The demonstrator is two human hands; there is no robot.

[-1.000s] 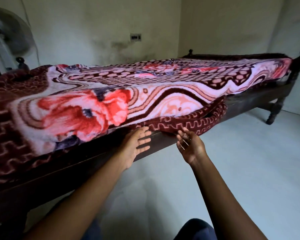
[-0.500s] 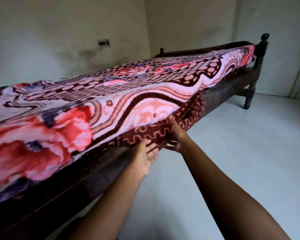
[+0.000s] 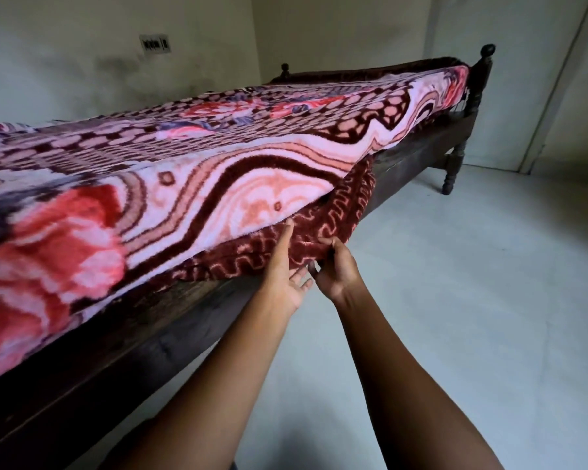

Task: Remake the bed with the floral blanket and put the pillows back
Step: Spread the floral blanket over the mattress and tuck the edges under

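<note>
1. Both hands work the loose maroon border [image 3: 323,232] of the blanket [image 3: 218,171], which lies spread over the bed with this one flap hanging out over the side rail [image 3: 418,161].
2. Left hand [image 3: 286,276] lies flat and open-fingered against the underside of the border, pressing it toward the bed; it pinches nothing.
3. Right hand [image 3: 336,273] is closed on the border's lower edge, thumb on top and fingers curled beneath.
4. The step looks to be tucking this flap between mattress and rail. To do it well, I would fold the edge under with the right hand while the left slides it inward, palm flat, so the pile does not bunch.
5. Work along the rail toward the far post [image 3: 479,83], where the blanket already sits neatly, keeping the visible edge in one straight line.
6. Pull gently: the thick fabric will likely drag the top surface and wrinkle the flower pattern if tugged hard.
7. No pillows are in view, so that part seems still to come.
</note>
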